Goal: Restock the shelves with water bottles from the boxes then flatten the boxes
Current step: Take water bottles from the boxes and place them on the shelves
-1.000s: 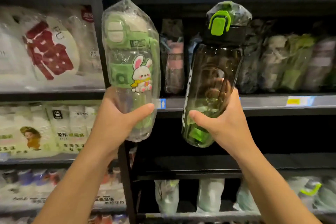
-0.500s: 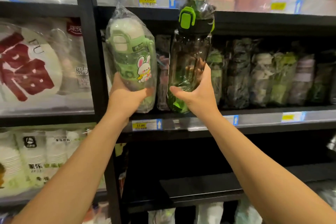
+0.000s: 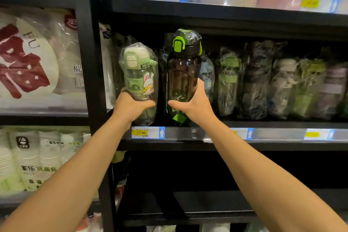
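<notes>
Head view, single wide-angle camera: worn on the person's head, facing forward at a black shelving unit (image 3: 282,146), roughly level with its middle shelf. Range close: both forearms enter from the lower corners, left hand (image 3: 131,107) gripping the rabbit-print bottle (image 3: 140,73) and right hand (image 3: 194,106) gripping the dark bottle (image 3: 183,73) at frame centre.

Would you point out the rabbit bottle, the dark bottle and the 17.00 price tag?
rabbit bottle (image 3: 139,77), head view, mid body.
dark bottle (image 3: 183,73), head view, tinted body.
17.00 price tag (image 3: 140,132), head view, yellow patch.
</notes>
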A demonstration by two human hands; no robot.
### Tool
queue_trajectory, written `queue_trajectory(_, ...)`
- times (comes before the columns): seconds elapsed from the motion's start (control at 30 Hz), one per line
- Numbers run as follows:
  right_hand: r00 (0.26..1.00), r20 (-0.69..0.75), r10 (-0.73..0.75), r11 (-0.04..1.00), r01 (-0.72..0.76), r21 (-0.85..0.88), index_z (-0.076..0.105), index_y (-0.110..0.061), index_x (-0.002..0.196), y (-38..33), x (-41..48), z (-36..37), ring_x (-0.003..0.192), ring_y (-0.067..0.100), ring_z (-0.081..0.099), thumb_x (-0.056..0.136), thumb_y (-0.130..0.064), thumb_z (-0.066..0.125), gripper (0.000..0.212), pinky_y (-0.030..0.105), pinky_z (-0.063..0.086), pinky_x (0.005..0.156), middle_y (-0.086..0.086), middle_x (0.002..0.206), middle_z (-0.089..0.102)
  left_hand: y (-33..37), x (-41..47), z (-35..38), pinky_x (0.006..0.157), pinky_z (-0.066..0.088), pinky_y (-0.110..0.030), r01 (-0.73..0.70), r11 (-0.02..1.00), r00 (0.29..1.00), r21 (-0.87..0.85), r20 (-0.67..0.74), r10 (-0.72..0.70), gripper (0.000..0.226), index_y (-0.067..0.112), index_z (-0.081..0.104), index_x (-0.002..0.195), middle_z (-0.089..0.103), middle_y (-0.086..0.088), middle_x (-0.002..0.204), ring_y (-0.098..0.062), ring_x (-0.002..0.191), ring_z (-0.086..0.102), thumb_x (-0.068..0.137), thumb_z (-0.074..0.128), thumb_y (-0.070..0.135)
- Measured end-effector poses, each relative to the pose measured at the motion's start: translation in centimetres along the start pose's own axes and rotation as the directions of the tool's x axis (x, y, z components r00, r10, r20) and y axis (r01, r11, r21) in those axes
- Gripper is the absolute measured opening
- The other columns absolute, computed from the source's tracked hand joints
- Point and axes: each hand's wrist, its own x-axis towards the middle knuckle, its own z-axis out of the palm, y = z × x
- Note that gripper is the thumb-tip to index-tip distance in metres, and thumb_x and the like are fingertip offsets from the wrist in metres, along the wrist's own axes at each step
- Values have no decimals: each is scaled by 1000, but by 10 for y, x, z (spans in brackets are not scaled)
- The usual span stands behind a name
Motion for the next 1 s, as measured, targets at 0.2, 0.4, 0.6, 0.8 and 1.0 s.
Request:
queue_trajectory(0.2,992,46,120,989,-116,-87,13,-25,158,11,10,6,122,17,43,70,-50,92,121,32,38,91,9,158,38,-4,10,9,101,54,-48,88,992,994,87,56,-93,92,23,61,133,71,1,122,-23,115,65,52,100,42)
queue_trajectory(0.4,969,30,244,963,-239,-128,26,-15,148,18,19,9,118,21,47,69,-58,90,110,37,43,89,10,150,45,-6,15,14,96,57,-46,167,979,974,120,133,-183,86,20,60,124,70,-1,116,-24,108,67,51,102,38)
queue_trajectory(0.6,961,9,276,950,-272,-154,21,-14,153,12,15,11,138,30,44,70,-61,88,118,42,45,100,12,158,38,0,10,16,101,54,-48,197,970,967,143,133,-216,101,13,45,139,62,-7,131,-29,120,60,58,101,36)
queue_trajectory(0.8,956,-38,291,935,-292,-199,10,-11,160,-6,3,12,147,32,37,71,-65,85,128,44,42,107,13,165,28,14,-4,8,106,47,-48,172,964,967,203,150,-204,132,11,10,159,40,-13,156,-35,140,45,66,96,46)
queue_trajectory(1.0,960,-135,246,888,-279,-366,5,-14,163,-26,-14,6,151,32,29,83,-66,74,118,50,39,114,9,167,21,23,-24,-4,114,38,-47,19,964,988,265,141,-58,121,11,5,161,25,-13,165,-35,148,33,79,86,48)
